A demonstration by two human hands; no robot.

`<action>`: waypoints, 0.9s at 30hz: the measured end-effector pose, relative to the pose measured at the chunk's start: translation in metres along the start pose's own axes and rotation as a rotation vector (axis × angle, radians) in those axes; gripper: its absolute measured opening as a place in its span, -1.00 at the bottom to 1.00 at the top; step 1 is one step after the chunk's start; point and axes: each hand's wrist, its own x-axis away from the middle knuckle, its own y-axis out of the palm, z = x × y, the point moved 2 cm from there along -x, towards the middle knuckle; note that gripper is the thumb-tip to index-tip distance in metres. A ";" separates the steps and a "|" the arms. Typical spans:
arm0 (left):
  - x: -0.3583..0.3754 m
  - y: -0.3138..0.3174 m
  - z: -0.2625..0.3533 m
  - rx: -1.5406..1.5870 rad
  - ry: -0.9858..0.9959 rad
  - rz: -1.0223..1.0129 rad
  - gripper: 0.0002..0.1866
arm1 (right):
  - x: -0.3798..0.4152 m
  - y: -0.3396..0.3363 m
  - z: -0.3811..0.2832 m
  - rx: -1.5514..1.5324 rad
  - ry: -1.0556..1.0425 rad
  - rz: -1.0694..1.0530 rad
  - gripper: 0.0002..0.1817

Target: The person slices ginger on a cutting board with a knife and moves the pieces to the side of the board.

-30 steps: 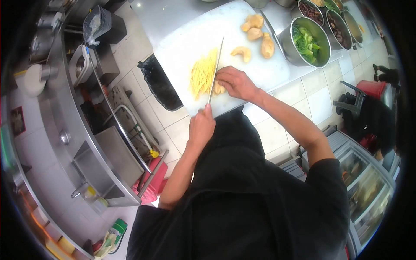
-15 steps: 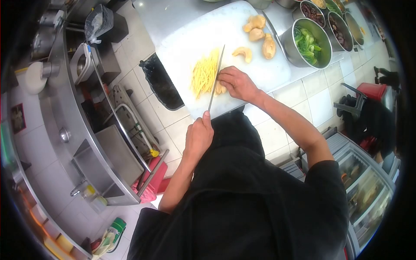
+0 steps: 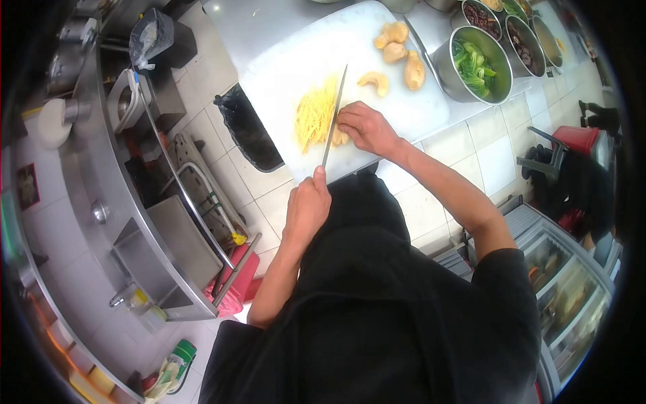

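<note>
My left hand (image 3: 309, 206) is closed around the handle of a long-bladed kitchen knife (image 3: 335, 116), its blade pointing away from me across the white cutting board (image 3: 282, 64). Against the blade's right side, the bent fingers of my right hand (image 3: 367, 128) press on a piece of peeled yellow root (image 3: 340, 138), which looks like ginger and is mostly hidden. To the left of the blade lies a loose pile of thin yellow strips (image 3: 315, 116). Farther up the board are a curved peeled piece (image 3: 374, 83) and several knobby peeled pieces (image 3: 413, 71).
A second blade-like tool (image 3: 425, 55) lies along the board's right side. Beside it stands a metal pot of green vegetables (image 3: 479, 67), with more filled metal containers (image 3: 525, 47) behind. A black-lined bin (image 3: 249, 128) is left of the board. Another person (image 3: 579, 185) is at far right.
The whole view has shifted slightly. My left hand and the knife are almost where they were, and my right hand still presses the root piece beside the blade.
</note>
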 end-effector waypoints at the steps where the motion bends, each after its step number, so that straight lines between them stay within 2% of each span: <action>1: 0.004 0.003 -0.006 -0.008 0.008 0.009 -0.30 | 0.000 0.001 0.000 -0.001 0.001 0.000 -0.83; 3: -0.002 0.015 -0.016 -0.017 0.016 0.016 -0.31 | 0.001 0.001 0.001 -0.003 0.009 0.009 -0.82; 5: -0.020 0.033 -0.023 -0.033 0.125 0.109 -0.32 | 0.001 0.000 0.001 -0.004 0.019 -0.008 -0.83; 8: -0.060 0.033 -0.002 0.016 0.148 0.112 -0.31 | 0.000 0.001 0.002 0.003 -0.004 -0.010 -0.83; 11: -0.053 0.003 0.026 0.026 0.053 0.058 -0.29 | -0.007 -0.004 0.003 0.028 -0.027 0.002 -0.84; 15: -0.018 -0.002 0.009 -0.022 -0.024 -0.031 -0.25 | 0.000 0.000 -0.001 0.015 0.007 0.008 -0.86; 19: 0.005 0.005 -0.007 -0.026 -0.003 -0.014 -0.28 | -0.001 -0.001 -0.001 -0.013 0.008 0.007 -0.86; 23: -0.031 0.032 -0.017 -0.046 0.069 0.034 -0.28 | 0.001 0.001 -0.002 -0.014 0.005 0.036 -0.86; 25: -0.059 0.030 0.004 0.025 0.117 0.069 -0.28 | 0.002 0.002 -0.003 -0.012 0.002 0.042 -0.86; 27: -0.056 0.017 0.018 0.037 0.095 0.068 -0.28 | -0.001 -0.001 -0.002 -0.009 0.013 0.021 -0.87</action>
